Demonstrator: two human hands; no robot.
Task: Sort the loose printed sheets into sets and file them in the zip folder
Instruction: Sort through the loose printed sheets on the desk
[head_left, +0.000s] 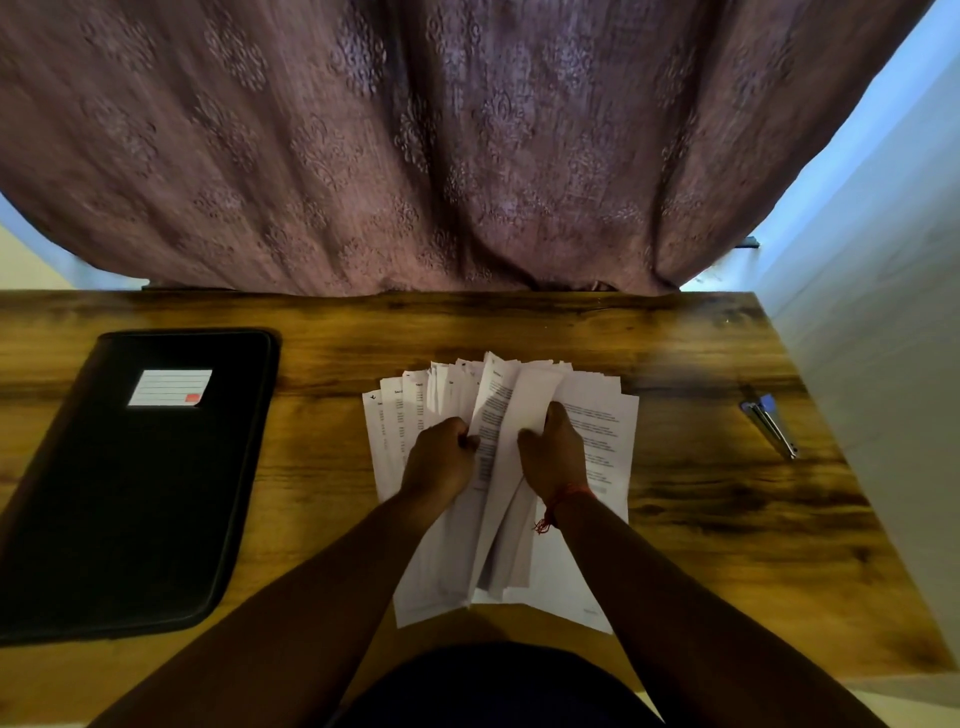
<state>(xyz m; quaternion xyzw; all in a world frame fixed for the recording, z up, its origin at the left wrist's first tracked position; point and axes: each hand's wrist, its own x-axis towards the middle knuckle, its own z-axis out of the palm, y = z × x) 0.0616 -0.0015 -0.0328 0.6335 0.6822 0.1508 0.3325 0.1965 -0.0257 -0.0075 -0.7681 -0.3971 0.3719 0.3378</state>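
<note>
A fanned pile of white printed sheets (597, 431) lies in the middle of the wooden table (675, 353). My left hand (439, 457) pinches the left part of the fan, fingers curled over several sheets. My right hand (553, 452) grips a lifted, bent sheet near the middle of the pile, thumb against the paper. A red thread is tied round my right wrist. The black zip folder (130, 493) lies flat and closed at the left of the table, with a white label on its cover.
A metal stapler with a blue part (769, 423) lies near the table's right edge. A patterned mauve curtain (415, 145) hangs behind the far edge. A pale wall stands to the right of the table.
</note>
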